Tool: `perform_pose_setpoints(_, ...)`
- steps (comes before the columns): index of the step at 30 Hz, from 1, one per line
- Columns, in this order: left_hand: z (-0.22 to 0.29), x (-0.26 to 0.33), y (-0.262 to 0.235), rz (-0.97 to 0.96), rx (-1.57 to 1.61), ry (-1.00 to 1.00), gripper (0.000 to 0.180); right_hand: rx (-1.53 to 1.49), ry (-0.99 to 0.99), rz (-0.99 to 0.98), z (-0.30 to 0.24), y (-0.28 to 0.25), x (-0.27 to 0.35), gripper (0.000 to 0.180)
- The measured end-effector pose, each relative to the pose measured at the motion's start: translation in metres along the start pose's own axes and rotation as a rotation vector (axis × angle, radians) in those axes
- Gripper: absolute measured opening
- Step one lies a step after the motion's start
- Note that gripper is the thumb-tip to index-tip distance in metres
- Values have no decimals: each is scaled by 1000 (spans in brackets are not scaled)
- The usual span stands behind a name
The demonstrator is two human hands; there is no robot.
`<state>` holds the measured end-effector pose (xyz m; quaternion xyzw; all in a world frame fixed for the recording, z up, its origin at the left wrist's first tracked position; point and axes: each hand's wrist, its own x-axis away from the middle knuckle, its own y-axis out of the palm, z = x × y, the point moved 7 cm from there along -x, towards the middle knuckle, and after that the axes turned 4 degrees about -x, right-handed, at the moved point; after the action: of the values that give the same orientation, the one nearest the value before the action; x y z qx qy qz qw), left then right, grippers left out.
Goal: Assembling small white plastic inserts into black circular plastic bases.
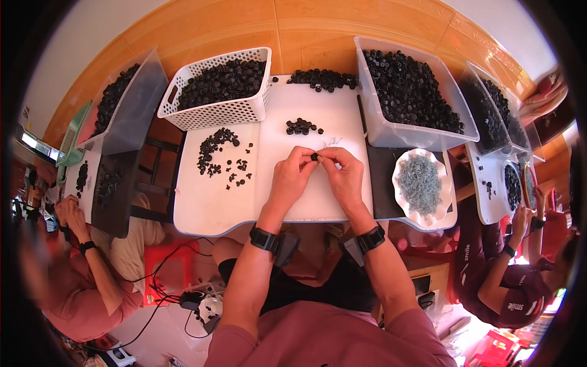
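Observation:
A small round black plastic part (315, 156) is pinched at the fingertips where both hands meet over the white table (278, 211). My left hand (292, 174) grips it from the left side. From the right, my right hand (342, 174) closes its fingers on the same part; whether it also holds a thin wire piece is too small to tell. Just beyond the fingers lie a few thin grey wire pieces (332, 142). A little farther off sits a small pile of black round parts (302, 126).
A white perforated basket (214, 114) and a clear bin (416, 139), both full of black parts, stand at the back. Loose black pieces (214, 147) lie at left. A scalloped bowl (449, 183) holds grey wire pieces. Co-workers sit on both sides.

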<state>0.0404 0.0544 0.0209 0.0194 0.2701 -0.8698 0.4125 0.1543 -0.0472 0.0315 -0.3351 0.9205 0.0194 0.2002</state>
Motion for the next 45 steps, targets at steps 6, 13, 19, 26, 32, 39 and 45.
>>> perform_pose_setpoints(6, 2, 0, 0, 9, 24, 45, 20, 100, -141, 9, -12, 2, 2, 11)
perform_pose_setpoints(13, 0, -5, -1, -57, 53, -28, 20, 269, -316, 9, -21, 8, 6, 16)
perform_pose_setpoints(19, -19, -10, -1, -189, 282, -108, 27, 392, -390, -29, -31, 14, 9, 23)
perform_pose_setpoints(26, -26, -12, 4, -238, 439, -170, 28, 244, -294, -41, -26, 10, 9, 23)
perform_pose_setpoints(32, -28, -10, 6, -177, 487, -182, 27, 12, 0, 226, 4, -22, -1, 19)
perform_pose_setpoints(39, -23, -9, 4, -133, 384, -195, 26, 100, -10, 273, 3, -26, 0, 15)
perform_pose_setpoints(45, -19, -8, -4, 36, 446, -157, 24, 304, 33, 157, 8, -21, 0, 14)
